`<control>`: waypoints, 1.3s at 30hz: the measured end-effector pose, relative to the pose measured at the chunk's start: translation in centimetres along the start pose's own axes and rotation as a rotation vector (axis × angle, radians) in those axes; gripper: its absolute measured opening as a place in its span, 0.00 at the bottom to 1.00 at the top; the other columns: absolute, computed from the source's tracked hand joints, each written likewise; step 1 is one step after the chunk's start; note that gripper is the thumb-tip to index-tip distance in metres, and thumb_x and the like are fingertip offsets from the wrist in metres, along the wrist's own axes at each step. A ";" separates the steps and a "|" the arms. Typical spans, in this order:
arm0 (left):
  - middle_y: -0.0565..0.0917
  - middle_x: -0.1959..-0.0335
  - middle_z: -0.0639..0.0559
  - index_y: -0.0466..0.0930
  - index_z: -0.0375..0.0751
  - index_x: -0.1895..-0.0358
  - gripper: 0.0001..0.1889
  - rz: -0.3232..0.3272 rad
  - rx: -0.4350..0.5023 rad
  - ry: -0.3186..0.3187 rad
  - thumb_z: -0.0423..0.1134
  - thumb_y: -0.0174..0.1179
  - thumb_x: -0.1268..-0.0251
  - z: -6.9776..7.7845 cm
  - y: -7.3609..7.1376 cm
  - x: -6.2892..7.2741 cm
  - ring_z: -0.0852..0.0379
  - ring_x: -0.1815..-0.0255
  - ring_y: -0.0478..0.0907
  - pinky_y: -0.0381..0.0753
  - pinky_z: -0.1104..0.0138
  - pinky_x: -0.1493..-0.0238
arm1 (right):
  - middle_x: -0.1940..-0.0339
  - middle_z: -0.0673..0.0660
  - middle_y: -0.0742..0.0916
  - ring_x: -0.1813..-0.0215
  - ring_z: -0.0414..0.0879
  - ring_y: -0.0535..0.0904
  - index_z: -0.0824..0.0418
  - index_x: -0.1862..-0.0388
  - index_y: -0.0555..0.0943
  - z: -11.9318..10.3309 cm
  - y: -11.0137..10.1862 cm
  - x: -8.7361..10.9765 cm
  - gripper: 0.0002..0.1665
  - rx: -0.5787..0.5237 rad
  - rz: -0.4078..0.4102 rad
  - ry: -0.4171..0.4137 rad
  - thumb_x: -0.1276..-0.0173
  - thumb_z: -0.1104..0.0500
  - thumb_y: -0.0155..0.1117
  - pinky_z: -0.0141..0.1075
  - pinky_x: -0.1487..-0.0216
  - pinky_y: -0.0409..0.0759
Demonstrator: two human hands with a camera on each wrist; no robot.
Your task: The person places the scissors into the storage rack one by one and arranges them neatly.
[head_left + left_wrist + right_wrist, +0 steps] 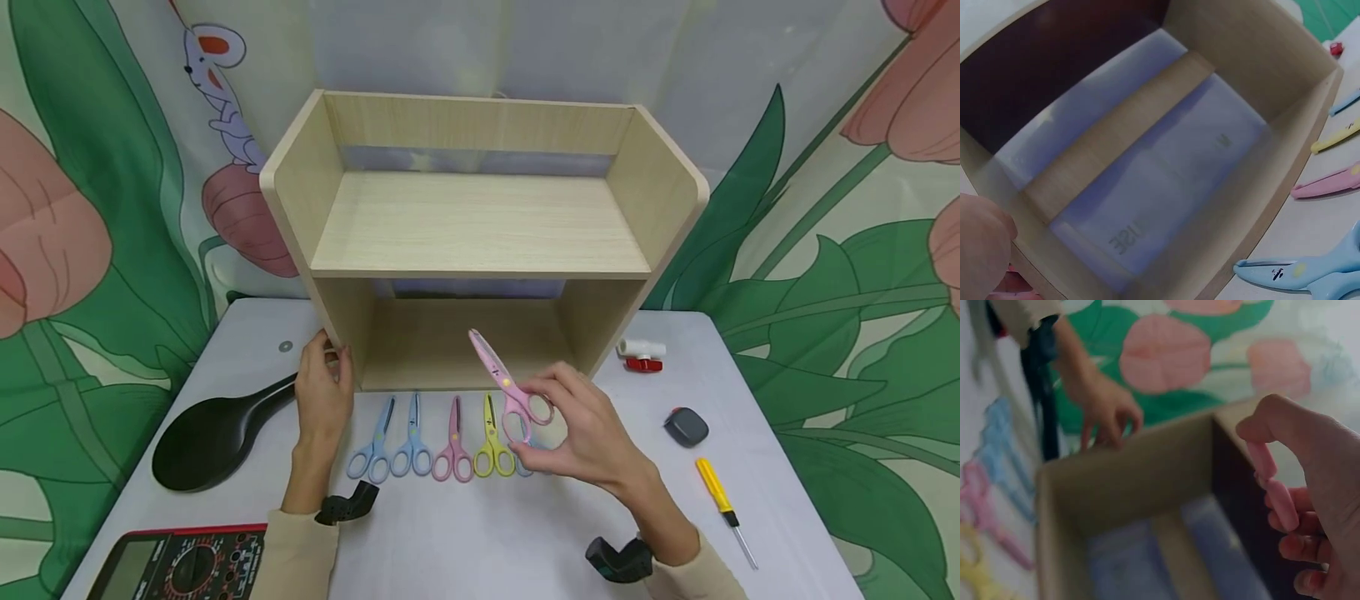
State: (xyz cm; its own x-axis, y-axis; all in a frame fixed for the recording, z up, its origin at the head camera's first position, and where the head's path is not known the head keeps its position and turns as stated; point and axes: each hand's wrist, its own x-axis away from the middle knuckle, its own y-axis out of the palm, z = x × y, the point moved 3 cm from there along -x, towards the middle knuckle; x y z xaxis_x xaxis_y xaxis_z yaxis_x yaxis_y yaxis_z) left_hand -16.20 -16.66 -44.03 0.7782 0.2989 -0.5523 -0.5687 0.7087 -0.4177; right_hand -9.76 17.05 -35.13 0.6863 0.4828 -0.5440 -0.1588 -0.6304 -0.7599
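Observation:
My right hand [588, 429] holds a pair of pink scissors [495, 367] by the handles, raised over the table with the blades pointing up and left. In the right wrist view the pink handle [1282, 506] shows between thumb and fingers. My left hand [325, 392] grips the lower front edge of the left side panel of a pale wooden two-tier shelf [480, 225]. Before the shelf lies a row of scissors: blue scissors [412, 437], pink scissors [453, 442], yellow scissors [492, 437] and, partly hidden behind my right hand, another blue pair.
A black ladle [202, 442] lies left of my left hand, with a multimeter [187, 567] nearer the front. To the right are a white roll [641, 348], a small red object [643, 365], a dark rounded tape measure-like object [686, 427] and a yellow-handled screwdriver [716, 487].

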 end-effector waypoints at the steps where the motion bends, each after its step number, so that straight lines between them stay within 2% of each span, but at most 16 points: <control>1: 0.78 0.51 0.30 0.70 0.30 0.37 0.19 0.000 -0.001 0.000 0.33 0.56 0.26 0.0 0.0 0.0 0.39 0.54 0.83 0.89 0.49 0.58 | 0.55 0.48 0.82 0.55 0.40 0.76 0.56 0.49 0.83 -0.7 -0.1 -1.1 0.35 -0.008 0.026 -0.037 0.55 0.43 0.81 0.32 0.62 0.80; 5: 0.78 0.51 0.30 0.70 0.29 0.37 0.19 0.011 0.002 0.004 0.31 0.56 0.27 -0.1 0.0 0.1 0.37 0.54 0.83 0.89 0.48 0.60 | 0.58 0.53 0.82 0.56 0.44 0.76 0.61 0.52 0.84 -2.7 -0.4 -5.8 0.34 -0.028 0.141 -0.160 0.54 0.43 0.79 0.36 0.60 0.80; 8: 0.78 0.50 0.29 0.70 0.28 0.37 0.19 0.018 0.008 0.008 0.30 0.56 0.28 0.0 0.0 0.1 0.37 0.54 0.83 0.89 0.47 0.60 | 0.61 0.55 0.82 0.58 0.46 0.75 0.63 0.55 0.84 -3.7 -0.3 -9.3 0.33 -0.010 0.194 -0.182 0.54 0.43 0.78 0.36 0.61 0.77; 11: 0.78 0.49 0.29 0.70 0.28 0.37 0.19 0.014 0.010 0.003 0.29 0.56 0.28 -0.1 0.1 -0.1 0.37 0.53 0.83 0.89 0.47 0.60 | 0.64 0.55 0.81 0.60 0.46 0.73 0.63 0.57 0.84 -4.2 0.2 -12.7 0.31 0.020 0.209 -0.144 0.52 0.41 0.76 0.35 0.62 0.75; 14: 0.78 0.48 0.29 0.69 0.28 0.37 0.19 0.000 0.012 0.000 0.30 0.56 0.27 -0.2 0.2 -0.3 0.37 0.53 0.83 0.89 0.48 0.60 | 0.66 0.54 0.81 0.62 0.46 0.73 0.62 0.59 0.85 -4.5 1.0 -15.7 0.31 0.050 0.189 -0.072 0.50 0.38 0.73 0.36 0.63 0.73; 20: 0.78 0.48 0.29 0.70 0.28 0.37 0.19 -0.004 0.016 0.004 0.30 0.56 0.27 -0.1 0.1 -0.3 0.37 0.53 0.83 0.89 0.48 0.61 | 0.64 0.53 0.82 0.59 0.47 0.74 0.59 0.61 0.86 -5.2 3.4 -20.2 0.31 0.129 0.094 0.065 0.47 0.33 0.68 0.39 0.60 0.73; 24: 0.78 0.48 0.30 0.70 0.28 0.37 0.19 0.007 0.013 0.013 0.29 0.56 0.28 -0.3 -0.1 -0.1 0.37 0.53 0.83 0.89 0.47 0.61 | 0.64 0.52 0.82 0.59 0.47 0.75 0.58 0.63 0.84 -5.8 4.9 -22.4 0.29 0.167 0.063 0.132 0.45 0.34 0.65 0.38 0.60 0.74; 29: 0.78 0.49 0.29 0.70 0.28 0.37 0.19 0.009 0.020 0.015 0.28 0.57 0.29 -0.3 -0.1 0.1 0.37 0.54 0.84 0.89 0.48 0.62 | 0.64 0.52 0.81 0.59 0.46 0.75 0.56 0.68 0.81 -6.3 6.2 -23.8 0.27 0.200 0.010 0.190 0.43 0.34 0.62 0.38 0.60 0.75; 34: 0.78 0.48 0.30 0.70 0.29 0.37 0.20 0.009 0.022 0.010 0.29 0.57 0.28 -0.4 -0.1 0.1 0.37 0.53 0.84 0.89 0.48 0.60 | 0.56 0.53 0.82 0.54 0.46 0.75 0.57 0.57 0.84 -6.8 6.9 -24.5 0.40 0.238 -0.075 0.212 0.43 0.23 0.64 0.38 0.55 0.76; 39: 0.78 0.48 0.29 0.70 0.28 0.36 0.20 0.002 0.026 0.018 0.29 0.57 0.28 -0.3 -0.1 -0.2 0.37 0.53 0.84 0.89 0.48 0.60 | 0.56 0.53 0.82 0.55 0.47 0.75 0.57 0.49 0.85 -7.0 7.1 -24.6 0.45 0.286 -0.070 0.181 0.45 0.21 0.63 0.38 0.57 0.76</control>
State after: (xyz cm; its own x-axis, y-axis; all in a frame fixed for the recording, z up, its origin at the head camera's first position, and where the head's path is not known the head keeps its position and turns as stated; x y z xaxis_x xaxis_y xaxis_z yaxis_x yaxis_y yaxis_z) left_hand -16.40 -16.98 -44.14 0.7719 0.2891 -0.5663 -0.5629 0.7247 -0.3974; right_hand -22.86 -3.55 -24.64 0.8136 0.3868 -0.4342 -0.2817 -0.3912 -0.8762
